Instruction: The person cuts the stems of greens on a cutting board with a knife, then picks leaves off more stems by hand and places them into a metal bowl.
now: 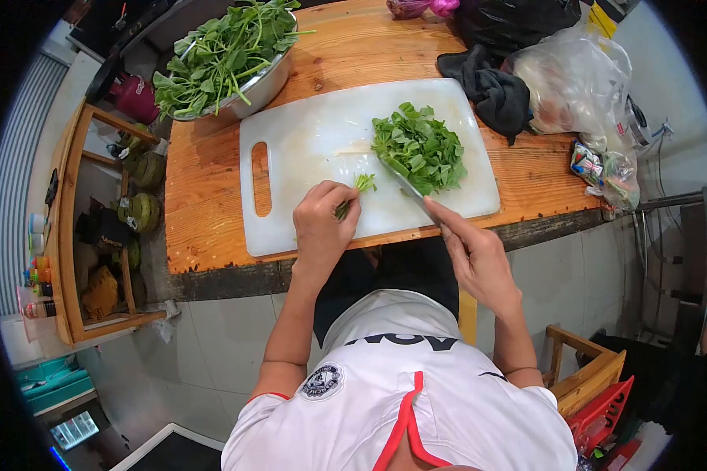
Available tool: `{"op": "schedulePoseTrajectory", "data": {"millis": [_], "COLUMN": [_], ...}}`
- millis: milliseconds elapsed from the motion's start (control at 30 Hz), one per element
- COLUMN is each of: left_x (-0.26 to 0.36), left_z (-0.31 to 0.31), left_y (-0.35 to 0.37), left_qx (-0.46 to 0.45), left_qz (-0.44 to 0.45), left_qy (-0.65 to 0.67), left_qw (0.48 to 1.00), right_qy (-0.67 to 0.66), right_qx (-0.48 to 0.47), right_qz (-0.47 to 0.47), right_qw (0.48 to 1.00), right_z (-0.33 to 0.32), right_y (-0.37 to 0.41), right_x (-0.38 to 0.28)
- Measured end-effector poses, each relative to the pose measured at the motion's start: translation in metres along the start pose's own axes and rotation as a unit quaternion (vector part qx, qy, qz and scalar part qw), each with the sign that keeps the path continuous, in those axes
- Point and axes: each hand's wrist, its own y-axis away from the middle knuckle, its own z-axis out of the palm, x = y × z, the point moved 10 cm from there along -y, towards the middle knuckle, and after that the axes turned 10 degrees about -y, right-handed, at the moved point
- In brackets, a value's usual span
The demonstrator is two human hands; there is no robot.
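Observation:
A white cutting board with a handle slot lies on the wooden table. My left hand is closed around a small bunch of green stems, whose cut ends stick out to the right over the board. In my right hand is a knife, its index finger stretched along the top of the blade. The blade points up and left, its tip beside a pile of chopped leafy greens on the right half of the board. Bits of stem lie on the board between the bunch and the pile.
A metal bowl heaped with leafy greens stands at the back left of the wooden table. Along the right lie a dark cloth, a clear plastic bag and a black bag. Purple onions sit at the far edge.

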Motion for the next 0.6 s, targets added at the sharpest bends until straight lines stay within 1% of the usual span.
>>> {"op": "schedulePoseTrajectory", "data": {"millis": [33, 133, 233, 333, 433, 500, 600], "left_x": [-0.001, -0.004, 0.0, 0.0, 0.0, 0.001, -0.001], "left_z": [0.002, 0.002, 0.0, 0.0, 0.0, 0.0, 0.001], "left_y": [0.0, 0.0, -0.003, -0.003, -0.003, -0.003, 0.0], "left_qx": [0.001, 0.0, -0.005, -0.007, -0.011, -0.015, -0.009], "left_qz": [-0.002, -0.009, -0.006, -0.01, -0.013, -0.007, -0.016], "left_qy": [0.004, -0.002, -0.022, -0.024, -0.025, -0.03, -0.004], "left_qw": [1.0, 1.0, 1.0, 1.0, 1.0, 0.999, 1.0], "right_qy": [-0.015, 0.015, 0.038, 0.046, 0.061, 0.078, 0.088], "right_qx": [0.001, -0.049, -0.065, -0.08, -0.076, -0.093, -0.106], "right_qz": [-0.023, -0.026, -0.037, -0.022, -0.034, -0.027, -0.024], "right_qw": [1.0, 0.998, 0.996, 0.996, 0.995, 0.992, 0.99], "right_z": [0.001, 0.018, 0.031, 0.034, 0.034, 0.038, 0.045], "right_y": [0.002, 0.003, 0.003, 0.002, -0.001, -0.005, -0.016], "right_x": [-0.005, -0.01, 0.001, 0.006, 0.004, 0.004, 0.006]}}
